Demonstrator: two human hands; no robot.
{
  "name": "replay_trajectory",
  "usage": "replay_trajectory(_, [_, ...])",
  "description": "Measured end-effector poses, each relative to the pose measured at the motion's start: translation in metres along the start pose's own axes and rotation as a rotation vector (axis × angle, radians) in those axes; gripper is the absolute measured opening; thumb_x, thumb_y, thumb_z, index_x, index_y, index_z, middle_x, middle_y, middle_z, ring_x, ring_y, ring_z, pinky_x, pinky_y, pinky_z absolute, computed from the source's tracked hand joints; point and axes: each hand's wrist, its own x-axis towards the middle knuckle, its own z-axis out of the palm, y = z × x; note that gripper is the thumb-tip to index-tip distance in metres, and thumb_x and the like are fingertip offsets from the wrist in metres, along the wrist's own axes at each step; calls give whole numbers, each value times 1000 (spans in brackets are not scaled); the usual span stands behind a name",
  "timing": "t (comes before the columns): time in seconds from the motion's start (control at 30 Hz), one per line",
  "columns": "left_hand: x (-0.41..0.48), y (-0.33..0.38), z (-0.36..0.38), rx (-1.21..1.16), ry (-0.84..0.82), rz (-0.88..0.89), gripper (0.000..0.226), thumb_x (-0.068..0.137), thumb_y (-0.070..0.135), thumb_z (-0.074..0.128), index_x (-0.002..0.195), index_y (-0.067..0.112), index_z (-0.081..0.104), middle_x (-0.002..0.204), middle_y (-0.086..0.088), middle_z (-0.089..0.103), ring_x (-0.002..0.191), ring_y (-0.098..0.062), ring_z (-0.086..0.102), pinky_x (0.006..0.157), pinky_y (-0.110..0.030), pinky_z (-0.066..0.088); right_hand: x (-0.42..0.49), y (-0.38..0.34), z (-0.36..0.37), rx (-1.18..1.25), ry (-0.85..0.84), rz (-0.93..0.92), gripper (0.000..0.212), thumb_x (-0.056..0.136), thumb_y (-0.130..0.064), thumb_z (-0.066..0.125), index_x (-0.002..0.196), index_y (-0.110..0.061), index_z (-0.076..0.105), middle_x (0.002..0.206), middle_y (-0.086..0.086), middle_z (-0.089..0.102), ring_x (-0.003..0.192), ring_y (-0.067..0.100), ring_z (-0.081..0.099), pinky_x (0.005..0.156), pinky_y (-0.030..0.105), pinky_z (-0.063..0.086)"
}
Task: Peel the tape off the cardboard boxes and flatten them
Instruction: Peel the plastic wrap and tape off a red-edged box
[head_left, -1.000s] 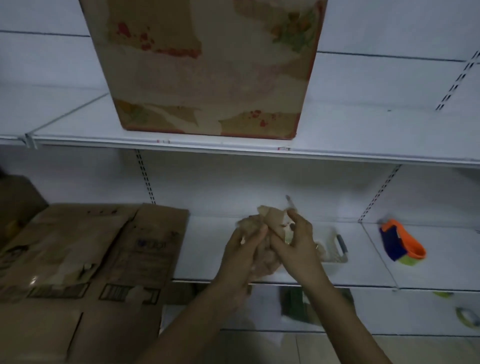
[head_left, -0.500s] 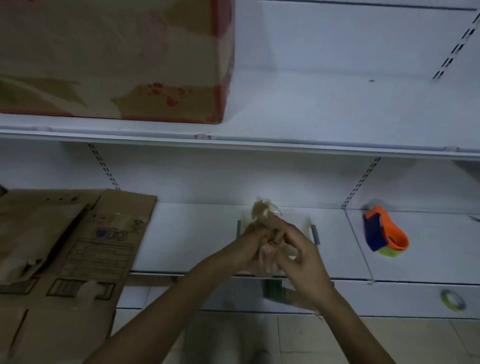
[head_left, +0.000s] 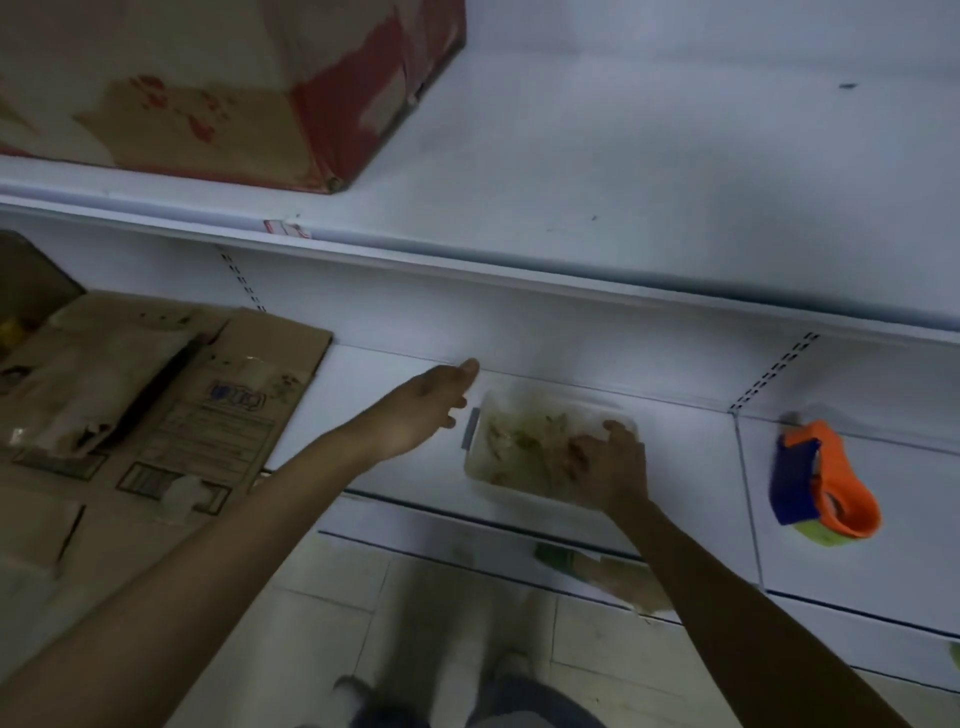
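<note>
A clear plastic container (head_left: 480, 475) sits on the middle white shelf, filled with crumpled brown tape (head_left: 524, 441). My right hand (head_left: 613, 467) reaches into it, fingers spread and bent down onto the tape. To the container's left my left hand (head_left: 421, 410) hovers with relaxed fingers and holds nothing. Flattened cardboard boxes (head_left: 156, 415) lie stacked at the left on the same shelf. On the upper shelf at the top left stands an intact cardboard box (head_left: 208, 88) with red print.
An orange and blue tape dispenser (head_left: 826, 483) lies on the shelf to the right. A green object (head_left: 556, 556) sits on the lower shelf beneath the container. The upper shelf's front edge (head_left: 467, 265) juts out above my hands. Tiled floor lies below.
Both hands held the tape wad above the shelf earlier. Now the wad lies in the container under my right hand, my left hand has let go and moved left, and the view has tilted down.
</note>
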Motion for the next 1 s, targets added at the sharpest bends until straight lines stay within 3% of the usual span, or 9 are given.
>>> replay_trajectory(0.13, [-15,-20,32,179,-52,60,74,74,73,41,132,29,51,133,4,56,99,-6,57,89,-22,42,10,-4,16,-190,96,-24,36,93,-34,52,123,-16,57,122,11,54,106,31,54,95,40,40])
replay_trajectory(0.23, [-25,-17,34,492,75,234,62,88,61,48,142,31,43,130,9,59,104,-8,60,90,-28,49,15,-11,13,-71,28,-42,48,93,-25,54,137,-12,40,126,16,55,108,33,56,89,38,45])
replay_trajectory(0.4, [-40,27,18,791,148,678,56,94,54,48,143,29,43,136,7,56,118,-10,55,94,-23,45,-3,-21,-10,-221,70,-101,71,96,-42,45,153,-18,11,159,12,15,146,29,16,116,49,15])
replay_trajectory(0.47, [-47,50,13,930,223,861,50,96,48,48,138,21,52,130,-1,61,114,-19,59,90,-30,49,-26,-37,-26,-236,147,-290,61,96,-37,46,149,-14,27,153,13,30,141,29,29,114,42,22])
replay_trajectory(0.57, [-65,84,5,1037,373,1171,39,94,40,56,118,12,69,111,-6,71,95,-26,69,72,-34,57,-71,-83,-60,-113,513,-829,44,102,-33,32,110,-4,66,107,12,69,98,26,66,92,37,46])
replay_trajectory(0.67, [-89,104,-3,1061,373,1306,41,97,37,47,111,8,72,103,-8,74,84,-27,71,62,-37,57,-99,-134,-106,-93,1005,-1265,14,90,-17,54,94,-12,67,88,9,73,82,25,62,80,36,45])
replay_trajectory(0.77, [-119,126,-19,931,370,1244,47,99,37,33,115,11,68,95,-3,74,76,-22,69,61,-34,54,-120,-175,-163,-77,1211,-1387,5,70,-7,69,70,-11,72,71,9,72,70,26,63,70,33,48])
replay_trajectory(0.9, [-153,159,-49,802,462,1403,37,100,29,40,120,12,66,108,1,72,92,-12,68,76,-33,55,-142,-210,-223,-140,1367,-1411,12,74,-8,66,65,-8,74,70,12,70,71,26,56,68,32,41])
replay_trajectory(1.0, [-167,187,-83,874,824,1615,35,100,26,42,115,9,69,106,-2,72,94,-17,67,77,-34,55,-143,-241,-268,-176,1337,-1432,17,82,-14,61,72,-7,73,72,12,66,68,29,54,66,34,38])
